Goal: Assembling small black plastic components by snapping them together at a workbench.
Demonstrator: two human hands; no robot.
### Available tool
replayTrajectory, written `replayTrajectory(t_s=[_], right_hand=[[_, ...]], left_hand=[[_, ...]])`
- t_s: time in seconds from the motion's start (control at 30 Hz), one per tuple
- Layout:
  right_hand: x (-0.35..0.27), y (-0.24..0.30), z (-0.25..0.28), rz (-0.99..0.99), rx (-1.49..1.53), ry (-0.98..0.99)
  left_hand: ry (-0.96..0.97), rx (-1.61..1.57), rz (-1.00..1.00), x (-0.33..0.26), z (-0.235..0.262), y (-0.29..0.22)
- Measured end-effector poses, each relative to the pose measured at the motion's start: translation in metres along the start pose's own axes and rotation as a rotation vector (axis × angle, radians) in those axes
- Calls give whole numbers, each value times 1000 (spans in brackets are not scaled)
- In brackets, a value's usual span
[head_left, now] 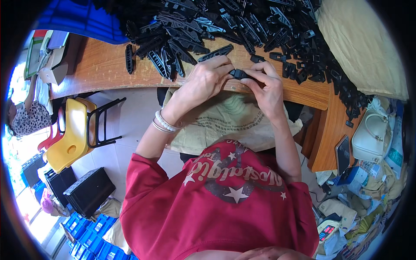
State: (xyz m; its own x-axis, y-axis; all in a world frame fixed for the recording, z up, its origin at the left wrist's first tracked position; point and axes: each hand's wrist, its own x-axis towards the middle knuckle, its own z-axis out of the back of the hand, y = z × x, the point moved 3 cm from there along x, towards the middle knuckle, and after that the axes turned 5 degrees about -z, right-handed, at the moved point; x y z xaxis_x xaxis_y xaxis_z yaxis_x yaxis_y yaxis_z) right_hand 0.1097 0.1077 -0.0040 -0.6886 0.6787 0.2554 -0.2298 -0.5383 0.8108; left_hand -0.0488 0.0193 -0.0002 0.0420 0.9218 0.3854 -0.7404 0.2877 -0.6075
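A small black plastic part [238, 74] is pinched between my two hands, just above the near edge of the wooden table [108, 65]. My left hand [207, 77] has its fingertips closed on the part's left end. From the other side, thumb and fingers of my right hand [267, 86] grip the right end. Whether it is one piece or two joined pieces is too small to tell. Just beyond my fingers lies a long ribbed black strip [216, 53]. Shorter black clip-like pieces [289, 69] lie to the right of it.
A big heap of black plastic parts [182, 26] covers the far tabletop. At its sides are a blue crate [82, 19] and a beige sack [364, 47]. A phone [342, 154] and white handbag [369, 136] sit right. Yellow chair [69, 136] and another person [32, 117] are left.
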Motion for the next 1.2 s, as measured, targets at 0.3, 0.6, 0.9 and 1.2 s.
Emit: replayTrajectory(t_s=[0.3,0.6,0.9,1.2], right_hand=[[-1,-6,15,50,-203,-273],[-7,-12,9,-142,140,-268],[-22,-4,25,-240,-45,-199],[-17,-10,16,-243,53,-34]], left_hand=[[0,464,54,3,14,-1],[123,307,-1,6,10,-10],[80,122,-32,15,-2,2],[21,-45,49,12,0,8]])
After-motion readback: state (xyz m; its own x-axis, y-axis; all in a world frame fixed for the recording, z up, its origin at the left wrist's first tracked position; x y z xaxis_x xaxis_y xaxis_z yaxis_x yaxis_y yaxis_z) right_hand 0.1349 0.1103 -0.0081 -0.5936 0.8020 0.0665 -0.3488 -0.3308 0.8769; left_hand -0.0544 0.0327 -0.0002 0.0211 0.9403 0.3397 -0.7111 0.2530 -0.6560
